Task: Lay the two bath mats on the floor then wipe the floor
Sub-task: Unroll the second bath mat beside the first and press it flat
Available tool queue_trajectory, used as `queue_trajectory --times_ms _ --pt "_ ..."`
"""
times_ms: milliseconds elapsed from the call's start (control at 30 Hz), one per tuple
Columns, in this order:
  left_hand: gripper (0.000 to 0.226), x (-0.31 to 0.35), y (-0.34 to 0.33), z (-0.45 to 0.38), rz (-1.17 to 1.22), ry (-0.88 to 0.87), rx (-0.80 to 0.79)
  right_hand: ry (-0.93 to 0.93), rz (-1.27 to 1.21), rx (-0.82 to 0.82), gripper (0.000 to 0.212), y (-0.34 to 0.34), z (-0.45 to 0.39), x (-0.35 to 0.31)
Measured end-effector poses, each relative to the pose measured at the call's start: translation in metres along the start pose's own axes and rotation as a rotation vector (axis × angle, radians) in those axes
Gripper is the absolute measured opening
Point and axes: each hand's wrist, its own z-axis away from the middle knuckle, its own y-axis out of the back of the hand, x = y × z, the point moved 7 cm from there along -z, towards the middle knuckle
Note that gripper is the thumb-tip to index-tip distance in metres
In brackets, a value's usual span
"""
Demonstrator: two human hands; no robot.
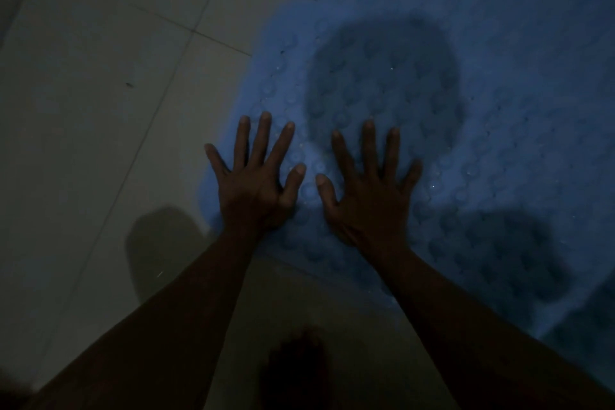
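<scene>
Both flat hands (256, 183) on mat (466, 110) edge

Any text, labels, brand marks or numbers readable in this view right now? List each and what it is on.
None: no word, number, label or sign can be read.
Blue bath mat: only raised round bumps, no print visible.
Floor tiles: plain, with grout lines and a small dark speck, no writing.
Left hand and right hand: spread flat on the mat, nothing written on them.
The picture is dim and soft, so fine print could be missed.

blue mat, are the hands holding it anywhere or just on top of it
Nothing is held. The left hand and right hand lie flat, fingers spread, on the blue mat near its edge.
</scene>
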Motion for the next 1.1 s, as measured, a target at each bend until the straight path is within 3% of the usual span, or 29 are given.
queue_trajectory --times_ms 367,533,633,800,900,1000,1100 --pt "0.06 -0.001 -0.01 -0.002 0.047 0.014 -0.117 0.021 -0.034 0.059 0.07 -0.007 0.002 0.003" --pt "0.064 0.011 -0.001 0.006 -0.015 0.03 -0.076 -0.013 -0.083 0.068 0.063 0.004 0.018 0.022" --pt "0.073 0.065 -0.002 0.019 0.03 -0.003 -0.101 -0.19 -0.099 0.097 0.065 0.018 0.056 0.085" --pt "0.069 0.226 -0.019 0.068 0.09 -0.39 -0.155 -0.515 -0.097 0.136 0.067 0.041 0.141 0.22" --pt "0.068 0.299 -0.03 0.089 0.034 -0.511 -0.175 -0.62 -0.074 0.129 0.069 0.053 0.186 0.272" --pt "0.067 0.335 -0.04 0.1 0.002 -0.55 -0.187 -0.716 -0.136 0.053 0.068 0.033 0.215 0.307" --pt "0.067 0.34 -0.044 0.101 0.012 -0.555 -0.167 -0.737 -0.178 0.101 0.068 0.028 0.219 0.308"
